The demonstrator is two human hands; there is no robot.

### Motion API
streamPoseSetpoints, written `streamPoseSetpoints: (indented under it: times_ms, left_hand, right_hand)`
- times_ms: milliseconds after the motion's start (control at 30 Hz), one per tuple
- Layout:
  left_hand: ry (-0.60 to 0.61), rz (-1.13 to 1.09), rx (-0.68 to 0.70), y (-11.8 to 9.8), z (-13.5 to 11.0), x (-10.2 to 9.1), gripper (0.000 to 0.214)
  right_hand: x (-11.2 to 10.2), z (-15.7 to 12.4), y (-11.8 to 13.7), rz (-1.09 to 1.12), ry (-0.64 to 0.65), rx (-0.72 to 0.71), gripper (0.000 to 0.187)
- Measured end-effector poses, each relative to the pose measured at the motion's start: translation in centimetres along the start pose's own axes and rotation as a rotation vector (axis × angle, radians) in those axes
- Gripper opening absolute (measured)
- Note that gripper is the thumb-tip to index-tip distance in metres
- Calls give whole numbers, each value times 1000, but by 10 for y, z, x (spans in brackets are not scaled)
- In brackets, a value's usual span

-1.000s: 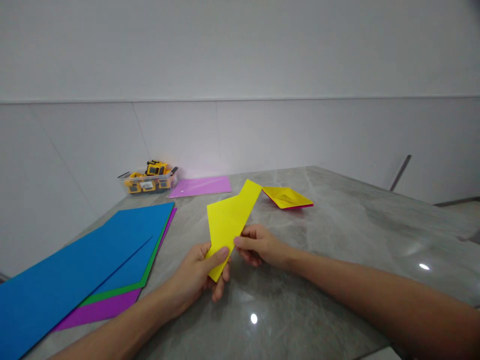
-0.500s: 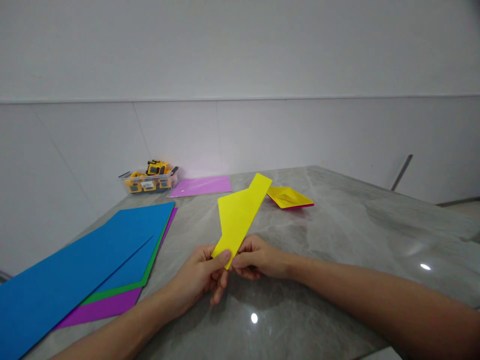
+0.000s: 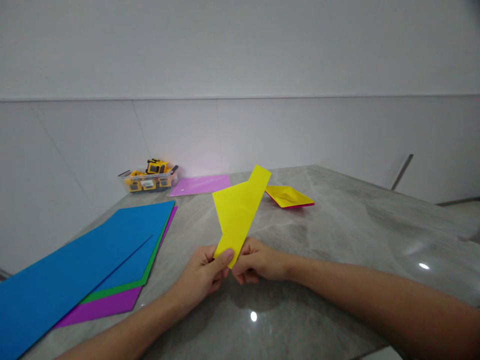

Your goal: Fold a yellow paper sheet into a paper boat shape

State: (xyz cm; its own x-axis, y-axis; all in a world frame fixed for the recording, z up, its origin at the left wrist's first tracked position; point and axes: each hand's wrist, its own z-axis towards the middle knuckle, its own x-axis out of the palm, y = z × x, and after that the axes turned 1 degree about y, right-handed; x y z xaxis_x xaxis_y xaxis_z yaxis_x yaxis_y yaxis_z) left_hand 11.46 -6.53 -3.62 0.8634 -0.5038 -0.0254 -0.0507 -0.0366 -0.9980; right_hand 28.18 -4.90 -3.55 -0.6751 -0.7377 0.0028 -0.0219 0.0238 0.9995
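A folded yellow paper sheet stands up above the grey marble table, its long flap pointing up and to the right. My left hand pinches its bottom corner with thumb and fingers. My right hand is closed on the same lower end from the right side. The two hands meet at the paper's bottom tip, just over the tabletop.
A stack of blue, green and purple sheets lies at the left. A pink sheet and a clear box of yellow toy vehicles sit near the wall. A folded yellow-and-pink paper piece rests behind the hands.
The yellow paper has slid up through the hands and turned more upright; both hands now grip only its bottom tip instead of its lower half.
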Motion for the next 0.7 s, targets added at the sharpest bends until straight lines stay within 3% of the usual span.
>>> streamPoseSetpoints:
  times_ms: [167,333,700]
  left_hand:
    - [68,-5,3,-2,-3,-3,53]
    - [143,-24,-27,-3,-4,-7,51]
    - [83,54,-9,-4,-6,0,50]
  right_hand:
    - [2,0,1,77,-1,23,8]
    - [-2,1,-5,142,-9,-51,8]
    - [-4,3,-4,28,-67,-132,19]
